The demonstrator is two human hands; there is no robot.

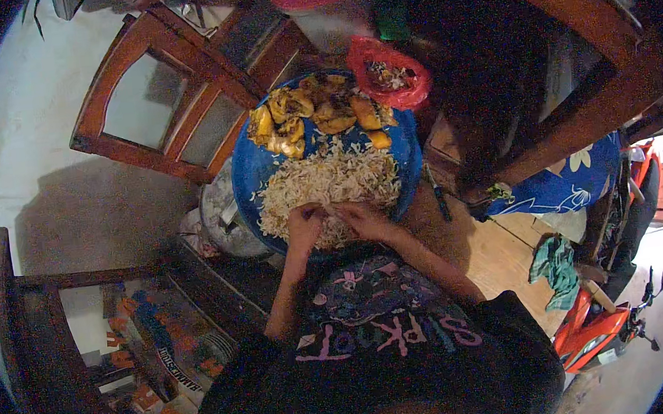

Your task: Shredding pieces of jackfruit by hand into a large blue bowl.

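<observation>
A round blue tray (244, 173) lies before me, with a large heap of pale shredded food (329, 177) over its near half. Along its far rim sit several yellow-orange pieces (332, 115) with dark browned patches, which look like peels or rinds. My left hand (306, 224) and my right hand (362, 219) meet over the near edge of the heap. Their fingertips are close together and seem to pinch a small pale shred, too small and blurred to tell exactly. A red plastic bag (421, 84) with scraps inside rests at the tray's far right edge.
A knife (438, 194) lies right of the tray on a wooden surface (476, 236). Left of the tray is a round metal vessel (217, 217). A wooden frame with glass panels (192, 98) stands at the far left. A green checked cloth (556, 273) and red motorcycle (591, 332) are at right.
</observation>
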